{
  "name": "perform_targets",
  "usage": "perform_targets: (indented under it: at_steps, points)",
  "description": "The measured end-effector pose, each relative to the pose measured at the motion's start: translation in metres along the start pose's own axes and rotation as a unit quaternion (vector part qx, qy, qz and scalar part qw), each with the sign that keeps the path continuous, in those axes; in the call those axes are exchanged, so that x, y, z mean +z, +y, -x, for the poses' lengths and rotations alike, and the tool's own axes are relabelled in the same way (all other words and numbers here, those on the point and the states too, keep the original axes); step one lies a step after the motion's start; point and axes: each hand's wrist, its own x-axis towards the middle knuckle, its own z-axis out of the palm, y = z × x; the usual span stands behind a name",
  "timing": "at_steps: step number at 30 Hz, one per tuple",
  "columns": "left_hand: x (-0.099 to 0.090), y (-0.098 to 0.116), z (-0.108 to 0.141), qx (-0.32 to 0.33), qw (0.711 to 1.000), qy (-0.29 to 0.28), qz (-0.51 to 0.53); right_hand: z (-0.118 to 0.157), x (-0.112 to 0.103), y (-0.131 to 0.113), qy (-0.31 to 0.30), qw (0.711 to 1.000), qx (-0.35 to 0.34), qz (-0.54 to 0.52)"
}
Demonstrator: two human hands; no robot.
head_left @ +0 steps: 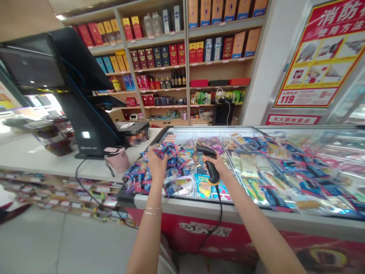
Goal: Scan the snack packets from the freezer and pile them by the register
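Note:
My right hand (219,164) is wrapped round the handle of a black barcode scanner (211,172), held above the glass top of a chest freezer (242,214). The scanner's head points left, and its cable hangs down over the freezer's front. At the freezer's left end lies a heap of small blue and pink snack packets (142,176). My left hand (157,161) is at the upper part of this heap, its fingers closed on a blue packet (171,149). Part of that packet is hidden by the fingers and the packets around it.
Left of the freezer, a white counter (94,167) bears a black checkout terminal (91,125), a pink cup (117,160) and plastic tubs (57,140). Shelves (159,68) of boxed goods and bottles stand behind. A loose black cable (82,186) hangs down the counter's front.

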Motion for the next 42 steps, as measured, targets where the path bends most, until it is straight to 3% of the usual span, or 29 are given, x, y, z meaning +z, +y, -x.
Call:
perform_targets:
  at_steps: [2, 5, 12, 19, 42]
  points:
    - [-0.001, -0.016, 0.011, 0.032, 0.995, 0.026, -0.093, -0.002, 0.009, 0.013, -0.004, 1.000, 0.013, -0.002]
    - [0.004, -0.031, 0.026, 0.054, 0.984, 0.022, -0.168, -0.006, 0.018, 0.030, -0.015, 0.999, 0.039, -0.011]
    - [0.011, -0.041, 0.034, 0.044, 0.988, 0.003, -0.148, -0.010, 0.016, 0.060, 0.000, 0.998, 0.068, -0.011]
    - [0.003, -0.039, 0.037, 0.046, 0.992, 0.013, -0.116, -0.004, 0.018, 0.056, 0.004, 0.997, 0.079, -0.005]
    - [0.003, -0.044, 0.033, 0.054, 0.992, 0.017, -0.112, -0.002, 0.020, 0.052, 0.016, 0.998, 0.060, -0.027]
